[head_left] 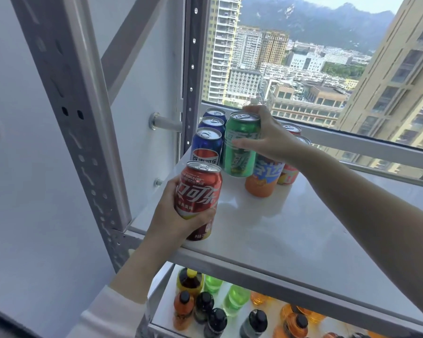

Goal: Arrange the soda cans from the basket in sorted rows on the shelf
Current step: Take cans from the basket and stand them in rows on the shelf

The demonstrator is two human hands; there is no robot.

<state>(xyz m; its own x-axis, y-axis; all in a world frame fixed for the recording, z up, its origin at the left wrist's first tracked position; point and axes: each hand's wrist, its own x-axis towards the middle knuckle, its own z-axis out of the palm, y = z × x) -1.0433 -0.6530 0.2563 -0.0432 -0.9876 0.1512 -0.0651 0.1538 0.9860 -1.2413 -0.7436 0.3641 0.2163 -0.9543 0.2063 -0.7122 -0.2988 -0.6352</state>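
Note:
My left hand [174,215] grips a red cola can [198,191] upright over the front left corner of the white shelf [266,228]. My right hand [266,137] holds a green can [241,145] near its top, just right of a row of three blue cans [206,145] that runs back along the shelf's left edge. An orange can [261,176] stands right of the green one, partly behind my right hand. Two red cans [288,174] stand further right, mostly hidden by my wrist. The basket is out of view.
Grey perforated metal uprights [83,132] frame the shelf on the left. A window with a rail [352,140] lies right behind the cans. The lower shelf [166,311] holds several bottles of orange, green and dark drinks.

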